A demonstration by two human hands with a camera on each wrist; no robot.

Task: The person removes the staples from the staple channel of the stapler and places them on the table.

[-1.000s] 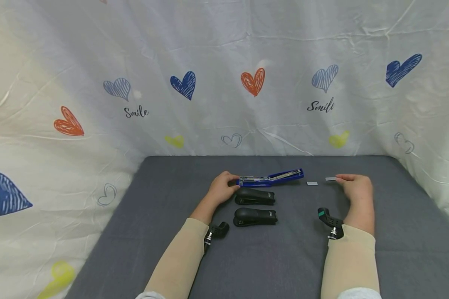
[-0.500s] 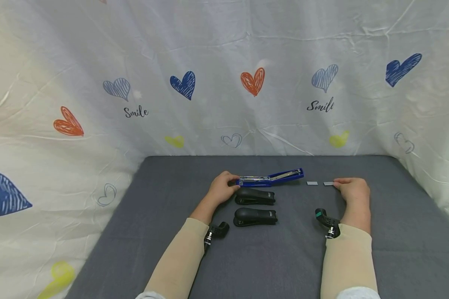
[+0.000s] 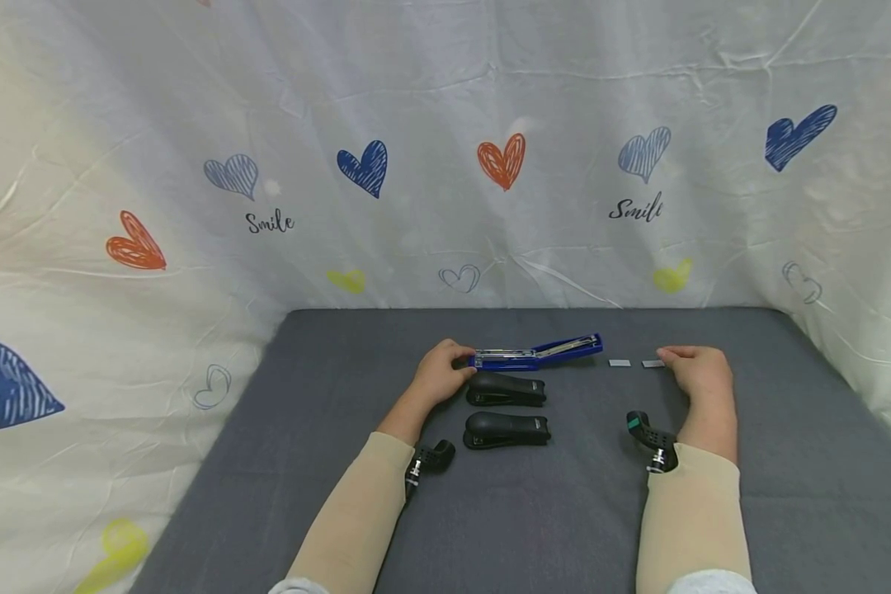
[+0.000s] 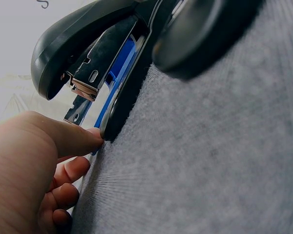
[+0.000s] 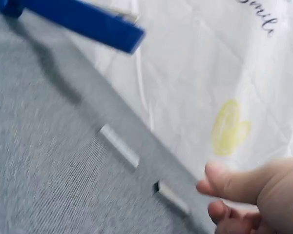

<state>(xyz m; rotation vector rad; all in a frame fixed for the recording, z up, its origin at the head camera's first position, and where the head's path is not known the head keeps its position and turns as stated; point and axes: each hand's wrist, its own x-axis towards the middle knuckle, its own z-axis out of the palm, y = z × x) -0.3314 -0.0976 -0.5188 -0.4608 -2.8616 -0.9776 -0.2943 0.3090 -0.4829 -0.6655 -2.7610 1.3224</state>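
Observation:
A blue stapler [image 3: 568,349] lies opened out flat near the back of the table, its metal insides facing up. My left hand [image 3: 440,375] pinches its left end; in the left wrist view the thumb [image 4: 90,139] presses there, partly behind a black stapler. Two small silver staple strips lie right of the blue stapler: a left strip [image 3: 619,363] and a right strip [image 3: 652,364]. Just past the right strip is my right hand [image 3: 704,371], thumb and fingers bent loosely. In the right wrist view its fingertips [image 5: 212,178] are apart from that strip, holding nothing.
Two closed black staplers, a rear one [image 3: 505,390] and a front one [image 3: 506,431], lie side by side in front of the blue stapler. Behind the grey-covered table [image 3: 549,520] hangs a white curtain [image 3: 416,231] printed with hearts.
My right hand has brought the right staple strip down onto the table in line with the other, let go of it and lifted slightly away. The left hand has stayed put.

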